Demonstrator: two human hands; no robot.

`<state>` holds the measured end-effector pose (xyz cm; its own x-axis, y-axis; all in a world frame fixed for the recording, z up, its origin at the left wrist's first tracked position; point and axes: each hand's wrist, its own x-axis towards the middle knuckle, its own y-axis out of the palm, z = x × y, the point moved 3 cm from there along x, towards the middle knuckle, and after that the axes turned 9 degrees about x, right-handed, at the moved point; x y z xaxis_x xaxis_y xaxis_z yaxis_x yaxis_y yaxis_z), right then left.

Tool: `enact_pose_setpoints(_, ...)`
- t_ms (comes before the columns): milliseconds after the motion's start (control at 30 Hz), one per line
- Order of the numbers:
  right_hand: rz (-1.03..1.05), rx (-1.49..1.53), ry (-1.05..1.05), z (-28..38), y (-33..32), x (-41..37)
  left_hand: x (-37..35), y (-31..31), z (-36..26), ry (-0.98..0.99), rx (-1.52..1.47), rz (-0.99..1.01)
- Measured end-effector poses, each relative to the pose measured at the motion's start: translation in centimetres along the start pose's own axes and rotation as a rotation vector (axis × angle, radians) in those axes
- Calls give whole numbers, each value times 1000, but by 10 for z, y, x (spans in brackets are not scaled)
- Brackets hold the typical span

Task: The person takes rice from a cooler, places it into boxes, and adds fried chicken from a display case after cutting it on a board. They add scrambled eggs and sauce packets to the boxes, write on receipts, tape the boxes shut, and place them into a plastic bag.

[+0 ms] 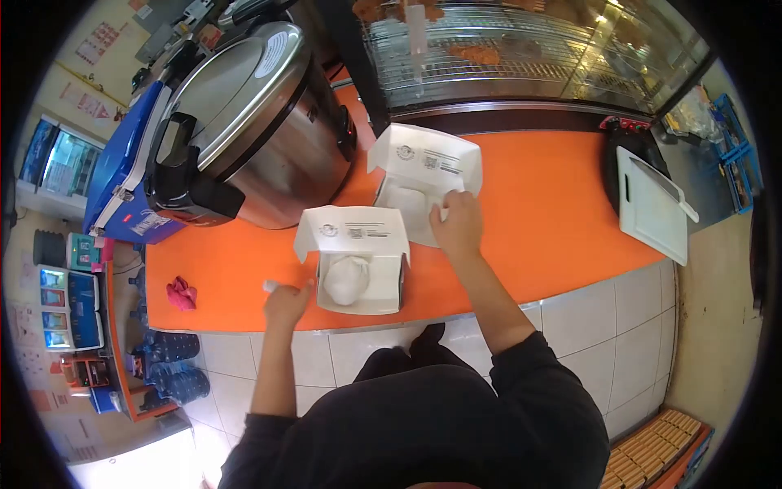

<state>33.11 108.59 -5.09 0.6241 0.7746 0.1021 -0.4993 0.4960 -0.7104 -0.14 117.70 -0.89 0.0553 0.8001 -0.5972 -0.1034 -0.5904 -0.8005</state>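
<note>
Two open white takeaway boxes are on the orange counter. The nearer box (375,300) contains a round white wrapped bundle (346,279), which looks like paper-wrapped rice. Behind it and to the right is the farther box (419,222), with another white bundle (403,201) inside. My right hand (459,226) reaches over the farther box's right side, its thumb and fingers closed around a bit of white that I cannot identify. Beside the nearer box's left wall is my left hand (287,305), thumb apart from the fingers. Something small and white shows at its fingertips.
A large steel rice cooker (277,155) stands at the back left beside a blue cooler box (130,175). Behind the counter is a glass display warmer (505,57) with fried food. A pink cloth (181,293) lies left; a white cutting board (652,208) lies right.
</note>
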Motion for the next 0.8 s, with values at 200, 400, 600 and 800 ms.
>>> enact_pose_setpoints(200, 636, -517, 227, -148, 134, 17, 69, 69, -7, 512, 530, -270)
enact_pose_setpoints(400, -43, 227, 276, -143, -70, -134, 50, 77, -26, 623, -80, -482)
enact_pose_setpoints(600, -286, 243, 595, -234, -217, -365, -64, 88, -133, 802, -85, -159)
enact_pose_setpoints(800, -569, 153, 856, -314, -353, -528, -197, 134, -296, 1062, -239, -96)
